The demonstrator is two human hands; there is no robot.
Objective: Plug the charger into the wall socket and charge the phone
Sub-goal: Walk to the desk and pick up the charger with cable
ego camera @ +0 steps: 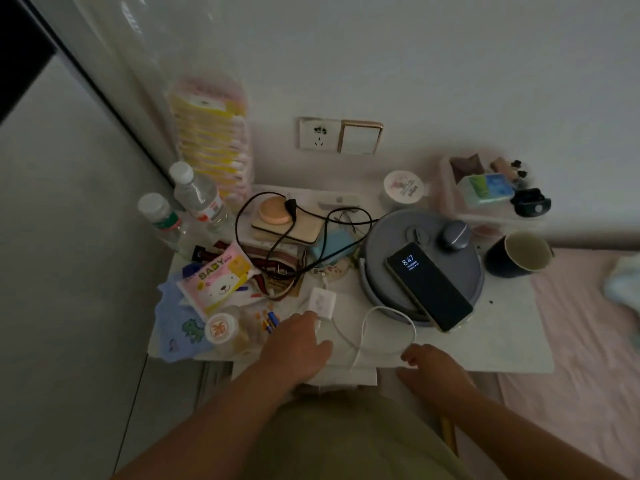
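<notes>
Cluttered white counter [512, 337] against the wall, wall socket [318, 134] above its back edge, empty and well apart from everything below. Phone [429, 286] toward the right side, lying tilted on a round grey lid [391, 237] with its near end overhanging the rim, screen lit; likely smooth, fairly heavy, apt to slide off, so best taken by the long edges. Charger [322, 301] near the middle of the front edge, a small white block, probably light, rigid and a little slick; best pinched across its flat sides, prongs kept facing the wall. White cable [388, 327] looping limp from it toward the front edge, soft and prone to snag. Left hand [298, 344] reaching, grip loosely spread with fingertips at the cable just beside the charger, nothing clasped yet. Right hand [433, 372] at the front edge, grip released, fingers curled close to the cable loop; contact unclear.
</notes>
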